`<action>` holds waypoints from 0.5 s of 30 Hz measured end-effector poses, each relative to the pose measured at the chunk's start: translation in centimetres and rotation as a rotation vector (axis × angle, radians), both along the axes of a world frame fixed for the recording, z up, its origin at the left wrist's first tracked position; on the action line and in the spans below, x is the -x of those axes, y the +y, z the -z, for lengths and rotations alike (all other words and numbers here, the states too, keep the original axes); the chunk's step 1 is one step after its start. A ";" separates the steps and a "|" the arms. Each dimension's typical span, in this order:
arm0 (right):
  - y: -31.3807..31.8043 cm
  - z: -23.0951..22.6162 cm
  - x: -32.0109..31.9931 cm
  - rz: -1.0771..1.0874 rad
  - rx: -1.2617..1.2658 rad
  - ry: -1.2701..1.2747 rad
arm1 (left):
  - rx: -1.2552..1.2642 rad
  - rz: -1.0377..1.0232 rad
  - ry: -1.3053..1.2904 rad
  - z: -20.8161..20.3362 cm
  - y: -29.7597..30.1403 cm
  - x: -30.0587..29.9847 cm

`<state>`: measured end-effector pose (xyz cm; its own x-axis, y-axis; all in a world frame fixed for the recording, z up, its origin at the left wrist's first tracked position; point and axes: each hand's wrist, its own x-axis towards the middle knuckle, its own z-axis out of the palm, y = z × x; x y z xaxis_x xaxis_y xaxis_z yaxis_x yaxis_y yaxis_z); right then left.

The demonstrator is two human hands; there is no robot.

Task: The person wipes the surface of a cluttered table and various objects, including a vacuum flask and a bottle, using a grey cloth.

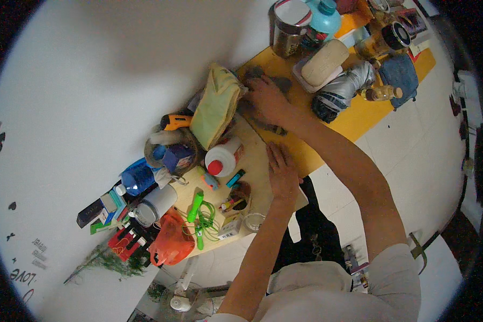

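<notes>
My right hand (268, 103) reaches to the far part of the yellow tabletop and presses down on a dark grey cloth (282, 83). The cloth shows around the hand and below the wrist; its full shape is hidden. My left hand (283, 170) rests flat on the pale wood tabletop (256, 161), fingers stretched out, holding nothing. Beside the right hand's fingertips stands a pale yellow-green pack (216, 110). Left of my left hand are a white bottle with a red cap (224, 157) and a small teal object (235, 178).
At the far right crowd a metal tumbler (288, 32), a soap-like block (326, 63), a folded silver umbrella (354, 83), a small bottle (381, 93) and a blue pouch (400, 80). On the left lie a green jump rope (204, 217), a red plastic bag (172, 239) and a canister (155, 205).
</notes>
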<state>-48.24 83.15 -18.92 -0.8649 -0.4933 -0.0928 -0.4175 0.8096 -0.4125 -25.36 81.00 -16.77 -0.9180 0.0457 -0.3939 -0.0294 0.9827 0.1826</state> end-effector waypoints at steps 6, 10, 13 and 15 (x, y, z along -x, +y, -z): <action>0.7 -1.7 1.2 0.263 0.025 0.388 | -0.041 -0.019 0.011 0.6 0.0 -0.4; -0.2 0.3 2.4 0.467 -0.069 0.433 | -0.047 -0.038 -0.114 -0.3 0.0 0.0; -0.5 -0.1 3.3 0.484 -0.014 0.318 | -0.033 -0.025 -0.066 0.0 -0.2 -0.2; -0.4 -0.8 3.6 0.478 0.015 0.184 | -0.033 -0.032 -0.076 0.0 -0.2 -0.4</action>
